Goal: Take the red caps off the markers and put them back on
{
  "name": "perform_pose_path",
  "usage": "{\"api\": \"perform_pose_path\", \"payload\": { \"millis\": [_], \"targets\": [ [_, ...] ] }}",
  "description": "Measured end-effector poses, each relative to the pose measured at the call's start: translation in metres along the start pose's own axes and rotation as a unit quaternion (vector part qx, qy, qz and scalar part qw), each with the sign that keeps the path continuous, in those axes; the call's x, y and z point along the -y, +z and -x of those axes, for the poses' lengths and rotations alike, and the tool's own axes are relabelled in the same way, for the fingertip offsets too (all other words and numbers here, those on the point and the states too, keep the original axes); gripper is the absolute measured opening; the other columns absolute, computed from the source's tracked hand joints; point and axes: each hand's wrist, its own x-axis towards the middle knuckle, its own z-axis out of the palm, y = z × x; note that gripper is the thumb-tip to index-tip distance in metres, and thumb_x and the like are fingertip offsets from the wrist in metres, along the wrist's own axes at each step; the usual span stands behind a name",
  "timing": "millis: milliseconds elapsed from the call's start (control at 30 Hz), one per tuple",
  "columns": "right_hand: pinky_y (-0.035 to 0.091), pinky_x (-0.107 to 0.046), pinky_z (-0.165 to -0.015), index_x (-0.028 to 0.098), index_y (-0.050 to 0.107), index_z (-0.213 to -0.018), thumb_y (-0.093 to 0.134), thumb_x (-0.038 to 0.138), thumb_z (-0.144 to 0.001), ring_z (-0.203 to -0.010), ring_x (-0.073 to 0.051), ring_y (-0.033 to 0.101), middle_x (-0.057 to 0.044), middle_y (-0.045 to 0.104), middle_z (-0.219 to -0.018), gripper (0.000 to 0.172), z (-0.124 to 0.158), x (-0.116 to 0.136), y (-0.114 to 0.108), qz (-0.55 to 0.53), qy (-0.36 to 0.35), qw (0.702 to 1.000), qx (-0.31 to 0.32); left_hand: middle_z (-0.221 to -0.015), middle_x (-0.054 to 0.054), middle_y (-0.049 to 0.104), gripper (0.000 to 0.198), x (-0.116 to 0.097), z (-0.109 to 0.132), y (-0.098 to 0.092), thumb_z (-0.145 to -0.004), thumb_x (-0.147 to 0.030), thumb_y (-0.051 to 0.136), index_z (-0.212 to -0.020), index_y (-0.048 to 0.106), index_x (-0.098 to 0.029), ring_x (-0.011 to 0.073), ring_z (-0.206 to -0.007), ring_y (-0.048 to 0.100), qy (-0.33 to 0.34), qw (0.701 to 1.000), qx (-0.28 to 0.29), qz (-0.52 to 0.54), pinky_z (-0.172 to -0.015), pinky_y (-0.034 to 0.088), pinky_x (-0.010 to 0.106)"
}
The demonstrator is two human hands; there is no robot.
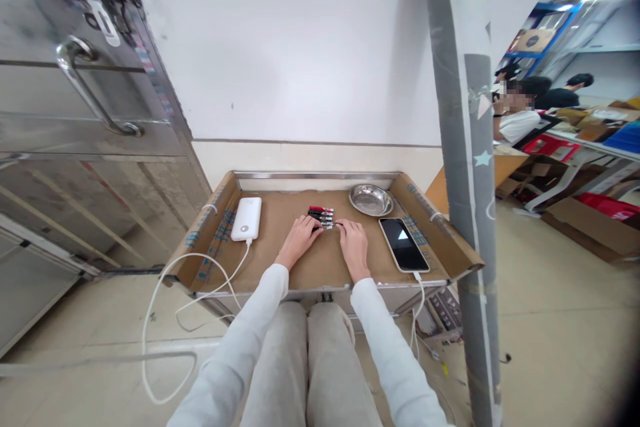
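Note:
A row of short, slim, pen-like pieces, one red (316,209) and others black (318,215), lies side by side on the brown cardboard covering (320,267). Their right ends look silvery or clear. At the near side of this row, my left hand (299,238) has its fingers closed on the left end of a black piece. My right hand (354,243) rests just right of the row, thumb and fingertips pinched together by a small dark bit. What exactly it holds is too small to make out. Both palms face down.
A white power bank (247,219) with a white cable (150,320) is at left. A metal bowl (371,200) and a phone (404,245) on a cable are at right. A wrapped grey pole (470,213) stands beside the table; people (520,113) sit beyond.

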Motion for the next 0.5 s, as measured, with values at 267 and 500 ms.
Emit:
{"api": "perform_pose_path", "payload": {
  "millis": [267, 500],
  "targets": [
    [0.039, -0.033, -0.079, 0.018, 0.063, -0.099, 0.036, 0.028, -0.095, -0.084, -0.021, 0.056, -0.009, 0.068, -0.092, 0.03, -0.001, 0.005, -0.004, 0.018, -0.004, 1.0, 0.009, -0.101, 0.004, 0.063, 0.021, 0.001, 0.0, 0.001, -0.093, -0.035, 0.041, -0.098, 0.053, -0.019, 0.0196, -0.088, 0.051, -0.01, 1.0, -0.019, -0.023, -0.081, 0.038, 0.035],
    [0.043, -0.035, -0.093, 0.021, 0.041, -0.135, 0.036, 0.023, -0.093, -0.11, -0.019, 0.055, -0.009, 0.059, -0.122, 0.042, -0.002, 0.014, -0.006, -0.108, -0.112, 0.984, 0.09, -0.106, 0.007, 0.06, 0.029, 0.002, 0.002, 0.0, -0.095, -0.03, 0.034, -0.117, 0.051, -0.021, 0.0202, -0.094, 0.053, 0.03, 0.998, -0.045, -0.035, -0.086, 0.039, 0.036]
  ]
}}
